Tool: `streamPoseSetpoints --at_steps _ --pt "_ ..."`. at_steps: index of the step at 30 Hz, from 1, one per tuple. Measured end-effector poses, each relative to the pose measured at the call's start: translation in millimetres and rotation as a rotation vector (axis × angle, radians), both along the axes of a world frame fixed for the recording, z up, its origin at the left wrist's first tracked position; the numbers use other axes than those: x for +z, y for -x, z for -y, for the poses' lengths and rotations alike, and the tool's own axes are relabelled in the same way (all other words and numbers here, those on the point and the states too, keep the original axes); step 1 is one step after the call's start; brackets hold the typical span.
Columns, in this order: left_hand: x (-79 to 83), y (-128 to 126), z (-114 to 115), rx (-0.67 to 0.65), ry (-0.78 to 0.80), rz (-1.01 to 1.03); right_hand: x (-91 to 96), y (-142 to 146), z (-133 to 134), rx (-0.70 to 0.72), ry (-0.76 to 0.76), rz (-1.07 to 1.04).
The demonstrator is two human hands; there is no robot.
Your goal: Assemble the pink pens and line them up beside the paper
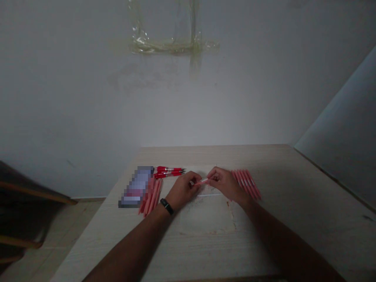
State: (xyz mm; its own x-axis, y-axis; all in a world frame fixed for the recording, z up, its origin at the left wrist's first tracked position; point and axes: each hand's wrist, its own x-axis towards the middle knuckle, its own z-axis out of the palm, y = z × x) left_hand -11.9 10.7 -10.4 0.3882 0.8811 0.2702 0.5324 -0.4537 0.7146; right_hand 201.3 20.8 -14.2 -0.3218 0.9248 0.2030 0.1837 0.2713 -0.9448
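Observation:
Between my two hands, above the middle of the table, is a pink pen [202, 181] with a pale band on it. My left hand [182, 189] pinches its left end, and a dark band circles that wrist. The fingers of my right hand [223, 182] are closed on the other end. Just beyond my right hand lies a neat row of pink pens [246, 183]. To the left of my left hand is a looser bunch of pink pens [152, 197]. Several red pens [169, 172] with dark tips lie behind it.
A phone-like device [136, 187], blurred out, lies at the table's left side. The pale wooden table [205, 254] has a worn patch in front of my hands. A wall [205, 109] with yellowed tape stands behind. Dark wooden furniture [26, 211] is at the lower left.

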Motion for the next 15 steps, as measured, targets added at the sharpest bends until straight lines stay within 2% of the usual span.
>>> streamPoseSetpoints --at_steps 15 --pt "9.0 2.0 2.8 -0.044 -0.087 -0.075 0.4 4.0 1.7 0.077 0.003 0.04"
